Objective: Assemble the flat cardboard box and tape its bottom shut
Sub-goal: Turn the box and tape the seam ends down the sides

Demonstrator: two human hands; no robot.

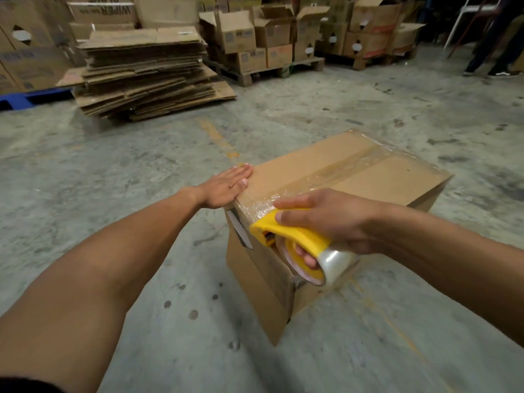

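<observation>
From the head camera we see an assembled cardboard box (334, 194) standing on the concrete floor (141, 171), closed flaps facing up, with a strip of clear tape (337, 173) running along the centre seam and wrinkling over the near edge. Our left hand (226, 187) lies flat with straight fingers, pressing the box's left top edge. Our right hand (326, 219) grips a yellow tape dispenser (295, 236) at the near edge, fingers curled through the core of its clear tape roll (331, 262), which hangs against the box's near side. Behind, we see a stack of flattened cardboard (144, 72), opened boxes on wooden pallets (269, 72), and another person's legs (499, 55) at far right
</observation>
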